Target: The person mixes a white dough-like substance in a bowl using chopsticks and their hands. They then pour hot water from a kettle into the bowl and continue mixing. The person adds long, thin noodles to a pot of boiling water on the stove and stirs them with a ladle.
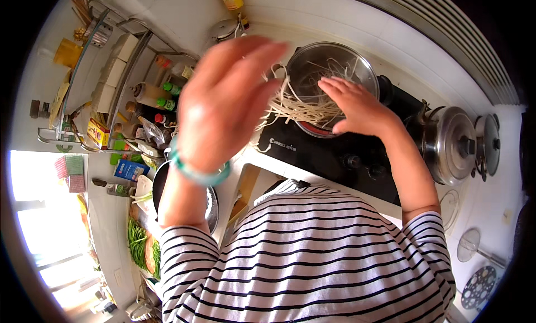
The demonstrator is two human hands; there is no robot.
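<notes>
My left hand (pixel 226 99) is raised close to the view and blurred by motion, a green bangle (pixel 201 175) on its wrist. Its fingers stretch to the right, with a gap below them and nothing visible in it. Pale noodles (pixel 301 108) lie across the near left rim of a metal pot (pixel 365 63), some strands inside and others hanging over the side. At the noodles' right end is my right hand (pixel 360 102), thumb and fingers apart, touching or just over them. Whether any strand sits under its palm is hidden.
The pot stands on a black gas stove (pixel 312 155). To its right is a lidded steel pot (pixel 455 144). Bottles (pixel 148 96) and boxes fill a rack at left. Below it, cut green vegetables (pixel 137 239) lie beside a dark pan (pixel 162 183).
</notes>
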